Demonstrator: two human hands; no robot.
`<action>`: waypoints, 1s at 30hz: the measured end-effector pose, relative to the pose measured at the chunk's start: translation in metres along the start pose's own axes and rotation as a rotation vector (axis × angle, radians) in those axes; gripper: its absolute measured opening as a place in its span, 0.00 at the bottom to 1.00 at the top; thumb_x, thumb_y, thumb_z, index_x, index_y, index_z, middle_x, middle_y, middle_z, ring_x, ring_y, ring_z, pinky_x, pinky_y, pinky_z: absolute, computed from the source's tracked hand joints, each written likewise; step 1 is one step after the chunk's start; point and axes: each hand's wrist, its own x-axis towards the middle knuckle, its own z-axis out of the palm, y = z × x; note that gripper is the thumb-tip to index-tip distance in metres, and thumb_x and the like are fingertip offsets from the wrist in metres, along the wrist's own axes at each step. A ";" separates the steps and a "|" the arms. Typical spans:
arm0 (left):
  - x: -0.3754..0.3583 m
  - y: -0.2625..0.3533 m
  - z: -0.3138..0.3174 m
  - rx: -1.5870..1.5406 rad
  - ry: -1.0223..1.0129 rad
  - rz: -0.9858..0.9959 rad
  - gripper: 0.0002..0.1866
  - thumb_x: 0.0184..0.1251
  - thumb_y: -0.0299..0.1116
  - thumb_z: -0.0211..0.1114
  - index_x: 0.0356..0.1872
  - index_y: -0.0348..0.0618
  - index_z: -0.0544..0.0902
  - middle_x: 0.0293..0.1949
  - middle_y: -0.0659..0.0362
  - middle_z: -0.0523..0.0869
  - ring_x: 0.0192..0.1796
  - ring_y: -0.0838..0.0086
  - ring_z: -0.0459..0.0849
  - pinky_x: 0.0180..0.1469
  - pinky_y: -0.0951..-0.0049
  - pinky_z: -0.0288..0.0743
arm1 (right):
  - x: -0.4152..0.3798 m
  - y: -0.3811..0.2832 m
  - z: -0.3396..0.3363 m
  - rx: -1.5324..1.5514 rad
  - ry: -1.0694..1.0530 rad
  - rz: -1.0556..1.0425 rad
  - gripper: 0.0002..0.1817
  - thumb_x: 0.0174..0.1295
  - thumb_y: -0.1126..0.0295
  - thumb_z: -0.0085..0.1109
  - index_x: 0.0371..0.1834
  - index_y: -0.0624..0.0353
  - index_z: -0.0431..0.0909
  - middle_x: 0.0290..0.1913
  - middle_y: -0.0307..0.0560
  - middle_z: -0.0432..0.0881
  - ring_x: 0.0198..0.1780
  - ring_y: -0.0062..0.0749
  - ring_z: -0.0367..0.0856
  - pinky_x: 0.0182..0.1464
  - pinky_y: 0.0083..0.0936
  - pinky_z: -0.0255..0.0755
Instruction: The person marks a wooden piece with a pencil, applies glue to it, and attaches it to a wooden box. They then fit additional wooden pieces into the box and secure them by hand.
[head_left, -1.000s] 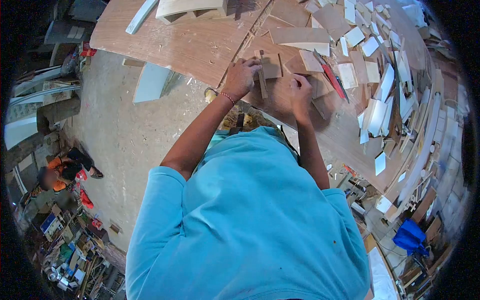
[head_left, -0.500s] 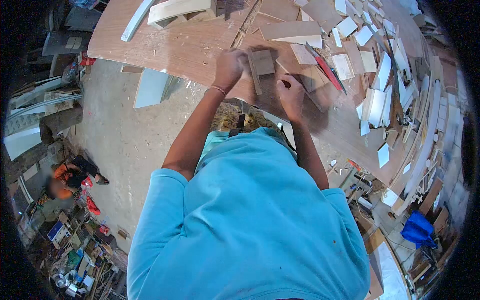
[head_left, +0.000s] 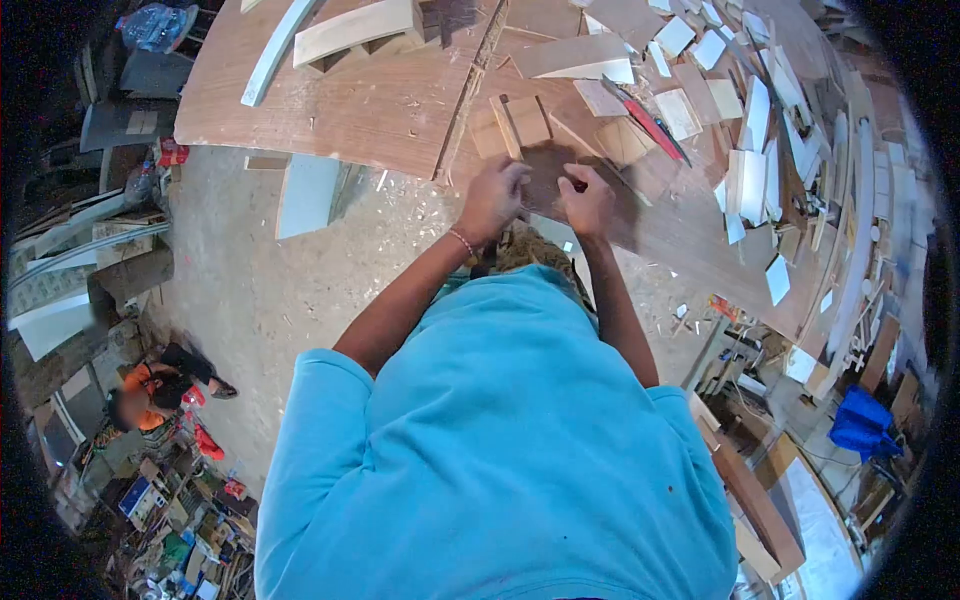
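Bench [head_left: 370, 125] broad and brown, spread from 10 o'clock round to 4 o'clock, reckoned from midway between the two hands. At 8 o'clock, down near the floor, a co-worker [head_left: 160, 385] in orange and black, well apart. On the bench towards 11 o'clock, a curved wooden block [head_left: 360, 30]; just past 12, a long tapered piece [head_left: 575, 57]. At 9 o'clock, left hand [head_left: 492, 200], fingers loosely curled by the near end of the narrow strip; cannot tell light touch from grasp. At 3 o'clock, right hand [head_left: 588, 200], fingers bent in towards the thumb around a dark gap, close to the bench edge; cannot tell any held thing. At 2 o'clock, a red-handled tool [head_left: 650, 125], lying among pale offcuts, apart from both hands. At 12 o'clock, a square wooden piece [head_left: 530, 118], with the narrow strip [head_left: 505, 127] along its left side. Seems, by judgement, a step of close handling of small wood, without the tool. Needed for any shift of the strip: a light pinch at its near end, and care against nudging the square piece. Smallest, a thin wristband [head_left: 462, 240] on the left wrist.
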 end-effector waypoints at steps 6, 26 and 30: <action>0.014 0.021 0.024 0.042 -0.099 0.239 0.20 0.46 0.24 0.55 0.45 0.40 0.74 0.42 0.51 0.76 0.43 0.57 0.75 0.47 0.65 0.69 | -0.014 0.018 -0.019 0.049 0.129 0.017 0.11 0.48 0.69 0.59 0.34 0.63 0.77 0.34 0.53 0.79 0.36 0.38 0.79 0.41 0.28 0.71; 0.095 0.122 0.153 0.118 0.046 0.224 0.14 0.54 0.32 0.54 0.43 0.39 0.76 0.43 0.50 0.76 0.44 0.57 0.75 0.47 0.64 0.69 | 0.123 0.115 -0.154 -0.503 -0.008 -0.307 0.15 0.49 0.74 0.51 0.43 0.61 0.72 0.39 0.55 0.75 0.45 0.48 0.72 0.48 0.38 0.65; 0.069 0.105 0.114 0.037 0.276 0.061 0.14 0.50 0.24 0.55 0.41 0.39 0.76 0.41 0.50 0.77 0.43 0.57 0.75 0.46 0.65 0.70 | 0.130 0.124 -0.160 -0.578 -0.080 -0.429 0.14 0.50 0.73 0.51 0.41 0.59 0.73 0.37 0.53 0.75 0.41 0.46 0.73 0.44 0.37 0.67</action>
